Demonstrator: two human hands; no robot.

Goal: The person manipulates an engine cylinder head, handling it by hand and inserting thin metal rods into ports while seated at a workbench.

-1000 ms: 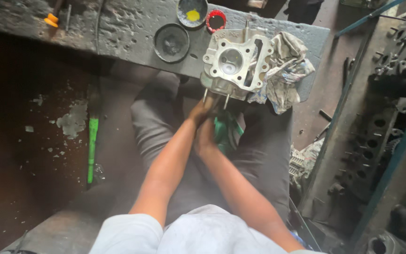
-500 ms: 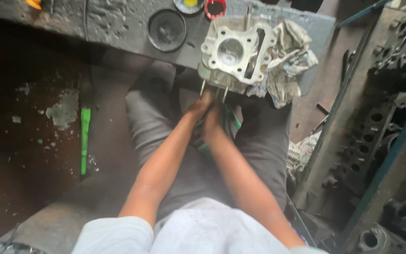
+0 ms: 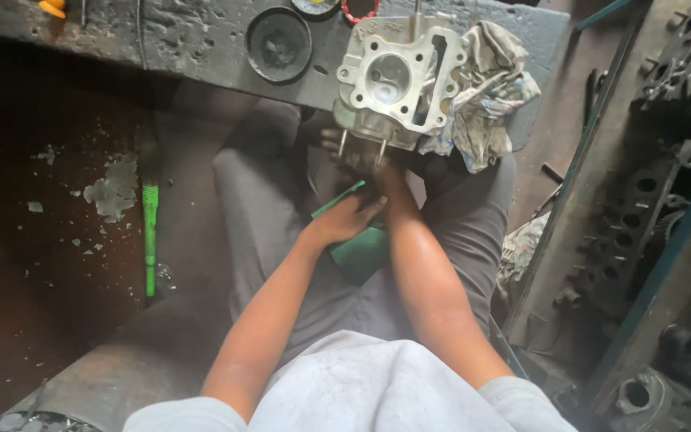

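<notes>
Grimy workshop floor fills the left of the frame, a dark metal bench (image 3: 201,40) crossing the top. Nearest, at centre, the person's two forearms run up over grey-trousered knees. One left hand (image 3: 344,220) lies curled over one green cloth (image 3: 359,250) on the lap, fingers bent and pressing it. One right hand (image 3: 369,164), just above, reaches under one aluminium cylinder head (image 3: 393,84) at upper centre; whether its fingers grip cannot be told. One crumpled rag (image 3: 485,88) touches the head's right side. One black round disc (image 3: 279,44) sits left of it. One green-handled tool (image 3: 150,240) lies on the floor, well apart at left.
</notes>
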